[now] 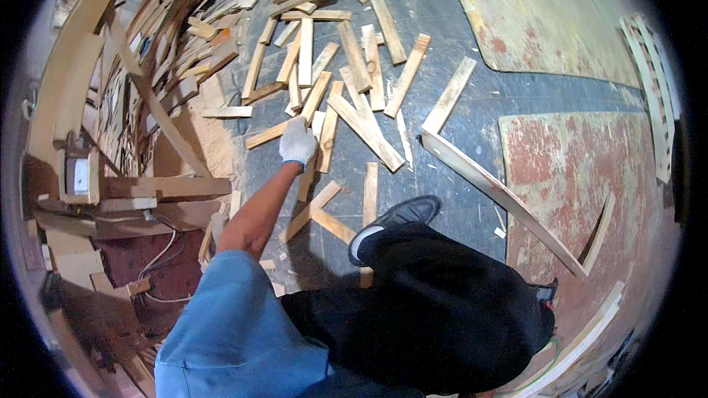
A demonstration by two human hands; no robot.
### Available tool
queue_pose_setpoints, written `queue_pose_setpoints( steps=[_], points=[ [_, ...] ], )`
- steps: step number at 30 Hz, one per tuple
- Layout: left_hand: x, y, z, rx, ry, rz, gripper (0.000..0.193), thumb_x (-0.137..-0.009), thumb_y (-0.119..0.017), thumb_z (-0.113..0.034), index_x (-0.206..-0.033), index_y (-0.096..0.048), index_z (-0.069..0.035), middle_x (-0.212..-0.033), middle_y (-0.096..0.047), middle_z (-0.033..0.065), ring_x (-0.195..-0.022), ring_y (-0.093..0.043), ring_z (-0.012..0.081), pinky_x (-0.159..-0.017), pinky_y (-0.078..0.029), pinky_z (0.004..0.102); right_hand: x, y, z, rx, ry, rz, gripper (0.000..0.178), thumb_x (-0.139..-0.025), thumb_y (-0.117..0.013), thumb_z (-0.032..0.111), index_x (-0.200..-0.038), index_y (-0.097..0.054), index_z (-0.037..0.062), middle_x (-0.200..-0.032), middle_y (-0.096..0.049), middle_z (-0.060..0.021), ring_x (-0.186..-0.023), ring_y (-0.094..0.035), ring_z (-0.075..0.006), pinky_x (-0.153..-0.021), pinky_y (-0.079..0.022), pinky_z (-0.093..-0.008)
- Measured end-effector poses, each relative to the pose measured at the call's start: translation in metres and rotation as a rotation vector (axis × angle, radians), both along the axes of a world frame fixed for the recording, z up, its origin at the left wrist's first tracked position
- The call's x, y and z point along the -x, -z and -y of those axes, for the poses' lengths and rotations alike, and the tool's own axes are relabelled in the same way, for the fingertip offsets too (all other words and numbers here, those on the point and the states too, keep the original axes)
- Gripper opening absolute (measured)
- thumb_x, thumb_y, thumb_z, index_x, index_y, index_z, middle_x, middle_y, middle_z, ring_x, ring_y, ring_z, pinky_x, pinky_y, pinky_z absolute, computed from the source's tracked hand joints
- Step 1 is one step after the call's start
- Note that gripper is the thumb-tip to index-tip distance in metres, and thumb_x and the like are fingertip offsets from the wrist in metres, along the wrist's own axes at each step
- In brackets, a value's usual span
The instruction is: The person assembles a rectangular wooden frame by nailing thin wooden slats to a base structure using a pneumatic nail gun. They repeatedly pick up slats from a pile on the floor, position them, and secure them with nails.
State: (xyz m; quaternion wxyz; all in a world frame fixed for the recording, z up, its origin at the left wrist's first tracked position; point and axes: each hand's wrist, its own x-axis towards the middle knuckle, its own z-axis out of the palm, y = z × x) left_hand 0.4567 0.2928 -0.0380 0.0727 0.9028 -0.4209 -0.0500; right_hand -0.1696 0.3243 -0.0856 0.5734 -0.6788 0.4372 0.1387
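Observation:
My left hand [298,141], in a white knit glove, reaches down among loose wooden strips on the dark floor. Its fingers are curled over the lower end of a pale wooden strip [316,96], and the fingertips are hidden beneath the glove's back. Another strip [266,135] lies against the glove on its left side. Just right of the hand is a strip [330,127] with darker grain, and a longer one [364,133] slants beyond it. My right hand is out of the picture.
Several more strips [306,51] lie scattered farther off. A heap of wood scraps [158,37] and a wooden frame [166,187] line the left. A long board [501,195] lies to the right, near worn reddish sheets [560,155]. My dark shoe [409,212] stands beside the strips.

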Motion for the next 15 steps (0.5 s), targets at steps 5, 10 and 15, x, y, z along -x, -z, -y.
queue_pose_setpoints(
  steps=[5,10,15],
  points=[
    [0.053,0.004,0.021,-0.024,0.409,-0.097,0.038,-0.092,-0.060,-0.016,-0.127,-0.061,-0.003,-0.120,-0.064,0.0211,-0.116,-0.059,0.0397,-0.102,-0.046,0.0468,0.074,-0.017,-0.049,0.022,0.457,-0.208,0.025,-0.096,-0.057,0.023,-0.117,-0.069,0.0193,-0.093,-0.069,-0.0196,-0.083,-0.067,-0.0324,-0.077,-0.054,-0.0440],
    [0.075,0.041,0.038,0.154,-0.019,-0.471,0.032,-0.089,-0.060,-0.018,-0.115,-0.064,0.000,-0.117,-0.069,0.0187,-0.107,-0.064,0.0369,-0.096,-0.049,0.0476,0.116,-0.027,-0.097,0.087,0.864,-0.352,0.028,-0.097,-0.054,0.024,-0.121,-0.068,0.0223,-0.096,-0.070,-0.0202,-0.085,-0.068,-0.0331,-0.078,-0.055,-0.0440],
    [0.077,0.078,0.064,-0.239,0.444,0.001,0.021,-0.092,-0.057,-0.012,-0.107,-0.065,-0.001,-0.104,-0.071,0.0203,-0.089,-0.066,0.0342,-0.083,-0.053,0.0466,0.151,-0.024,-0.142,0.232,1.240,-0.432,0.031,-0.099,-0.052,0.024,-0.125,-0.068,0.0253,-0.098,-0.070,-0.0209,-0.087,-0.069,-0.0338,-0.078,-0.055,-0.0439]
  ],
)
